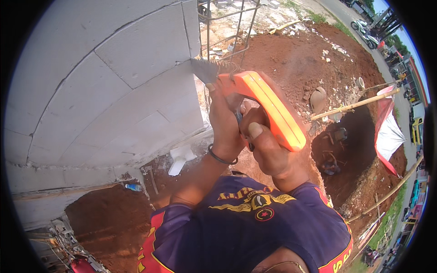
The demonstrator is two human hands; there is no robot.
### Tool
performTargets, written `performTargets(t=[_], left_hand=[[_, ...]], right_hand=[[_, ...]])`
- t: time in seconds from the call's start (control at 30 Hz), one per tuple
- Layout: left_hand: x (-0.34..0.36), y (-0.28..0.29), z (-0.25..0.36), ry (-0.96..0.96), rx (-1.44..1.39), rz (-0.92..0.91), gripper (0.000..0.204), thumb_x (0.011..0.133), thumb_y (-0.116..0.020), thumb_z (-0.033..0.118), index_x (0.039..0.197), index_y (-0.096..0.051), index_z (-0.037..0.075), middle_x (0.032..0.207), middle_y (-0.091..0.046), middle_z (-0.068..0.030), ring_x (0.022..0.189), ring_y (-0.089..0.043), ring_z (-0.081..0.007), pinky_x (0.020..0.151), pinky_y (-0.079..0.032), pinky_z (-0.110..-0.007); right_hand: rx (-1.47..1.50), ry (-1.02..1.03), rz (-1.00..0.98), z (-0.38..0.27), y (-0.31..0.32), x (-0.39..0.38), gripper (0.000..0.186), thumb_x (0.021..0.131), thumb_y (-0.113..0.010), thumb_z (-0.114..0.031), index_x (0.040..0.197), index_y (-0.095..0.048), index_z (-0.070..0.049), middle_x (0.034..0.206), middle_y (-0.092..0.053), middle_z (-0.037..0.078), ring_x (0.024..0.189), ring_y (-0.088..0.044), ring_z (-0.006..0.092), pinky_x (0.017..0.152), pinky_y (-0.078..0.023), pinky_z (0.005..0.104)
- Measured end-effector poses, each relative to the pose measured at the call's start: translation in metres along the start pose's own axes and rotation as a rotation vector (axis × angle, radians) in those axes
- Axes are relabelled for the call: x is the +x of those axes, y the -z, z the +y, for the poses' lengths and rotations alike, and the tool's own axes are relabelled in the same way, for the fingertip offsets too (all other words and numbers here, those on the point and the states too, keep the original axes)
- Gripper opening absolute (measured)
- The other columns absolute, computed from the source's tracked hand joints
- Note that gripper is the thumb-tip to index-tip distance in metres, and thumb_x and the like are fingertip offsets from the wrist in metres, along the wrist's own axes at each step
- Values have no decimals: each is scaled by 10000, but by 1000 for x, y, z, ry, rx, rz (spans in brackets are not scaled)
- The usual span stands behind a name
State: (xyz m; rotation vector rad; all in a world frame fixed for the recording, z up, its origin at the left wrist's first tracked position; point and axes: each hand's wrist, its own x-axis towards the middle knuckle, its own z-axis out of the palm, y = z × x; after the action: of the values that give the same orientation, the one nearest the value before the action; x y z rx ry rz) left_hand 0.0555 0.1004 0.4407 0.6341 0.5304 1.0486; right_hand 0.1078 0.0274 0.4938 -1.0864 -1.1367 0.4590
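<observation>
A hand saw with an orange handle is in both my hands, raised in front of my chest. Its dark blade meets the right end of the light-grey block wall, at a joint line between two courses. My right hand is closed round the handle, with the thumb on its near side. My left hand wraps the front of the handle close to the blade, and its fingers are partly hidden. Most of the blade's length is out of sight.
A steel rebar cage stands just past the wall's end. To the right, a deep pit with people low inside lies beside red soil, bamboo poles and a red-white cloth. A plastic bottle lies at the wall's foot.
</observation>
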Motion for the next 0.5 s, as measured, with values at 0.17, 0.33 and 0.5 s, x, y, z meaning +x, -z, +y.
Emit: performTargets(t=[0.17, 0.33, 0.5], left_hand=[[17, 19, -19, 0, -105, -71, 441, 1029, -360, 513, 1090, -529, 111, 964, -531, 9, 904, -549, -103, 792, -469, -280], [-7, -4, -4, -6, -237, 4, 408, 1034, -363, 463, 1143, -516, 100, 1003, -542, -4, 948, -573, -118, 786, -489, -301], [41, 27, -19, -50, -119, -213, 495, 1032, -331, 524, 1215, -504, 98, 1002, -568, 6, 925, -568, -94, 769, -487, -306]], right_hand=[[-211, 239, -30, 37, -8, 14, 535, 840, -559, -43, 1350, -471, 94, 989, -646, 81, 621, -505, 64, 585, -431, 212], [-25, 19, -6, -13, -3, -3, 446, 834, -587, -82, 1259, -559, 51, 1005, -676, 138, 818, -648, 181, 739, -517, 289], [-169, 132, 51, 27, -14, 14, 465, 814, -615, -68, 1264, -567, 40, 1037, -684, 151, 848, -670, 201, 755, -536, 309]])
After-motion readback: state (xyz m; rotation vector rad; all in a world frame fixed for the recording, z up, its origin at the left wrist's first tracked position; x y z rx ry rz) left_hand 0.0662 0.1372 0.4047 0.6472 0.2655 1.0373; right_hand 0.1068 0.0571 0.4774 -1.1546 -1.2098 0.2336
